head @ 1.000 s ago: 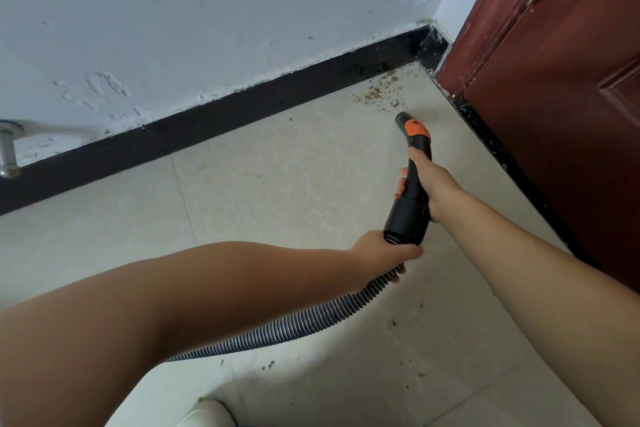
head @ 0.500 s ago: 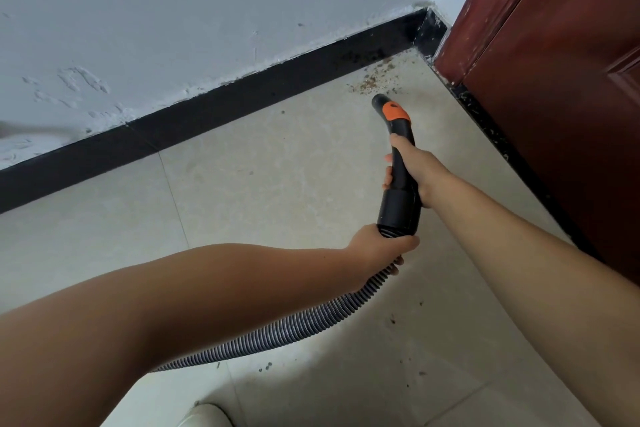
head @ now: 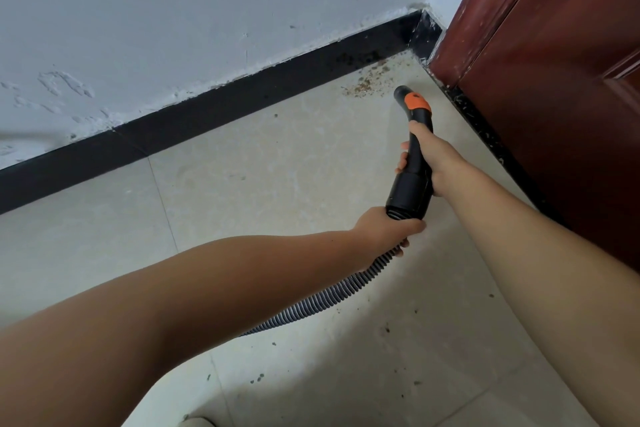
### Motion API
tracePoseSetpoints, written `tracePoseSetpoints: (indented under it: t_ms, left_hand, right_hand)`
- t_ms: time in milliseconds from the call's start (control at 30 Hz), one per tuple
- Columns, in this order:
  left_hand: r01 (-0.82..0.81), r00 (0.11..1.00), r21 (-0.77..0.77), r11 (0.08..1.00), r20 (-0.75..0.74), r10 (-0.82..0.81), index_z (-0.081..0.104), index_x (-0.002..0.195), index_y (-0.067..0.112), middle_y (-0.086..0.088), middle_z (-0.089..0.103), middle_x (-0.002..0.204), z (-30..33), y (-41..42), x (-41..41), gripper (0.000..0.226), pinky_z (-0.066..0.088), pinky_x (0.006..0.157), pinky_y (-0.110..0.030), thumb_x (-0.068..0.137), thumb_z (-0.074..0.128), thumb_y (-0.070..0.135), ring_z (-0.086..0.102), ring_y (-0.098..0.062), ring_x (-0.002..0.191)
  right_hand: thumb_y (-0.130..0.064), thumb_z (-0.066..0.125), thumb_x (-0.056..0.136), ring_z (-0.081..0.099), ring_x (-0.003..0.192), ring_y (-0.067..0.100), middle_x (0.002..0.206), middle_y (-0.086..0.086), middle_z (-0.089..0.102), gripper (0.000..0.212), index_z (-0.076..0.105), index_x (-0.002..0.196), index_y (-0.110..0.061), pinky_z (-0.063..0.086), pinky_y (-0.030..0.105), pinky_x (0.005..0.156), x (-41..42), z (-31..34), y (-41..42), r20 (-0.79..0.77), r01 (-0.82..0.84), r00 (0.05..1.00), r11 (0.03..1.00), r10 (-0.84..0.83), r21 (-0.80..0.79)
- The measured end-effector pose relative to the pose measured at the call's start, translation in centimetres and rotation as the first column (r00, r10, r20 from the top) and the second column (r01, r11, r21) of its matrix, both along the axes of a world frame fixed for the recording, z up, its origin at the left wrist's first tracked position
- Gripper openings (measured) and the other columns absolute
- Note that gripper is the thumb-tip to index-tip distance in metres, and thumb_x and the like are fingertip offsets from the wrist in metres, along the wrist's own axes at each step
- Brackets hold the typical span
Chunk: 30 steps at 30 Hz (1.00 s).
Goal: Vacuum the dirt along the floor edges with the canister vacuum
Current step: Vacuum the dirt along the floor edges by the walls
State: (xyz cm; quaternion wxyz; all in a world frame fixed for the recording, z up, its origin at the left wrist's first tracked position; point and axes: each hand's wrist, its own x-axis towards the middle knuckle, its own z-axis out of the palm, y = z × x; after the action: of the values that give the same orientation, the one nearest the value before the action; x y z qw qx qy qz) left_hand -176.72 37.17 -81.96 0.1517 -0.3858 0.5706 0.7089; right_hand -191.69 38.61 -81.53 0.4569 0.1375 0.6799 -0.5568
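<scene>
Head camera view, looking down at a floor corner. Right of centre, a black vacuum hose handle (head: 412, 163) with an orange band near its tip points toward the upper right of the frame, its open end just short of a patch of brown dirt (head: 367, 81) lying where the black baseboard (head: 207, 114) meets the corner. No brand or writing can be read on it. The right hand (head: 431, 158) is wrapped around the handle's curved grip. The left hand (head: 386, 230) is clenched around the ribbed grey hose (head: 322, 303) just below the handle's collar. Pale floor tiles (head: 259, 184) carry scattered dark specks at lower right. A dark red door (head: 554, 80) fills the upper right; a white wall (head: 173, 10) spans the top.
</scene>
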Motion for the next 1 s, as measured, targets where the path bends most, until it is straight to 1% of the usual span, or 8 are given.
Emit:
tracePoseSetpoints:
  t_ms: [100, 200, 367, 500, 567, 700, 800, 1000]
  left_hand:
    - [-0.032, 0.999, 0.029, 0.999, 0.007, 0.032, 0.059, 0.098, 0.011, -0.004, 0.058, 0.069, -0.1, 0.3, -0.1, 0.020, 0.048, 0.056, -0.023, 0.085, 0.068, 0.022, 0.053, -0.016, 0.054]
    - [-0.061, 0.998, 0.044, 0.997, 0.018, 0.061, 0.057, 0.093, 0.012, -0.003, 0.057, 0.068, -0.3, 0.8, 0.2, 0.017, 0.047, 0.059, -0.025, 0.085, 0.068, 0.022, 0.052, -0.017, 0.054]
    - [-0.096, 0.995, 0.048, 0.994, 0.023, 0.095, 0.057, 0.096, 0.012, -0.004, 0.057, 0.070, -0.4, 1.0, 0.4, 0.019, 0.048, 0.057, -0.024, 0.085, 0.068, 0.022, 0.052, -0.017, 0.054]
    - [-0.113, 0.994, 0.054, 0.992, 0.021, 0.112, 0.054, 0.085, 0.017, -0.003, 0.056, 0.069, -0.2, 0.9, 0.6, 0.014, 0.048, 0.057, -0.024, 0.086, 0.067, 0.022, 0.052, -0.016, 0.054]
    - [-0.122, 0.992, 0.053, 0.991, 0.024, 0.120, 0.055, 0.087, 0.016, -0.002, 0.056, 0.069, -0.2, 0.9, 0.9, 0.014, 0.047, 0.057, -0.024, 0.086, 0.067, 0.022, 0.052, -0.016, 0.055]
    - [-0.133, 0.991, 0.052, 0.990, 0.032, 0.131, 0.055, 0.098, 0.011, -0.003, 0.056, 0.070, -0.2, 0.7, 1.3, 0.019, 0.047, 0.057, -0.023, 0.086, 0.067, 0.022, 0.052, -0.016, 0.055]
    - [-0.146, 0.989, 0.050, 0.988, 0.031, 0.145, 0.055, 0.097, 0.012, -0.003, 0.056, 0.069, -0.2, 0.4, 1.5, 0.018, 0.047, 0.056, -0.023, 0.086, 0.067, 0.021, 0.052, -0.016, 0.055]
    - [-0.169, 0.985, 0.035, 0.985, 0.034, 0.168, 0.056, 0.099, 0.011, -0.003, 0.057, 0.070, -0.3, 0.0, 1.7, 0.020, 0.048, 0.058, -0.025, 0.086, 0.067, 0.022, 0.053, -0.016, 0.056]
  right_hand:
    - [-0.043, 0.060, 0.093, 0.050, 0.038, 0.016, 0.054, 0.004, 0.052, 0.036, 0.052, 0.085, -0.008, 0.051, 0.025, 0.048, -0.1, 0.1, -0.3, 0.011, -0.048, 0.999, 0.999, 0.048, -0.012]
    - [-0.043, 0.060, 0.093, 0.050, 0.040, 0.015, 0.055, 0.004, 0.052, 0.036, 0.052, 0.088, -0.008, 0.051, 0.024, 0.046, 0.3, 0.2, -0.6, 0.029, -0.124, 0.992, 0.992, 0.124, -0.009]
    - [-0.045, 0.059, 0.093, 0.050, 0.039, 0.015, 0.050, 0.003, 0.052, 0.037, 0.053, 0.090, -0.009, 0.051, 0.023, 0.046, 0.6, 0.1, -1.0, 0.041, -0.174, 0.984, 0.985, 0.175, -0.009]
    - [-0.045, 0.058, 0.094, 0.050, 0.040, 0.015, 0.053, 0.003, 0.052, 0.037, 0.053, 0.091, -0.009, 0.051, 0.023, 0.046, 0.9, 0.1, -1.4, 0.049, -0.203, 0.978, 0.979, 0.204, -0.015]
    - [-0.045, 0.058, 0.093, 0.050, 0.040, 0.015, 0.054, 0.004, 0.052, 0.038, 0.053, 0.092, -0.008, 0.051, 0.023, 0.045, 1.1, 0.2, -1.6, 0.051, -0.223, 0.973, 0.975, 0.224, -0.013]
    - [-0.046, 0.057, 0.094, 0.050, 0.041, 0.016, 0.057, 0.005, 0.052, 0.037, 0.052, 0.092, -0.009, 0.050, 0.024, 0.046, 1.6, 0.1, -2.1, 0.052, -0.257, 0.965, 0.966, 0.258, -0.020]
    - [-0.046, 0.057, 0.093, 0.050, 0.041, 0.016, 0.058, 0.005, 0.051, 0.038, 0.052, 0.092, -0.009, 0.051, 0.024, 0.047, 1.9, 0.0, -2.5, 0.055, -0.275, 0.960, 0.961, 0.276, -0.023]
    - [-0.046, 0.057, 0.093, 0.049, 0.040, 0.016, 0.055, 0.005, 0.051, 0.038, 0.051, 0.095, -0.008, 0.050, 0.022, 0.045, 2.2, 0.1, -3.4, 0.051, -0.291, 0.955, 0.956, 0.292, -0.031]
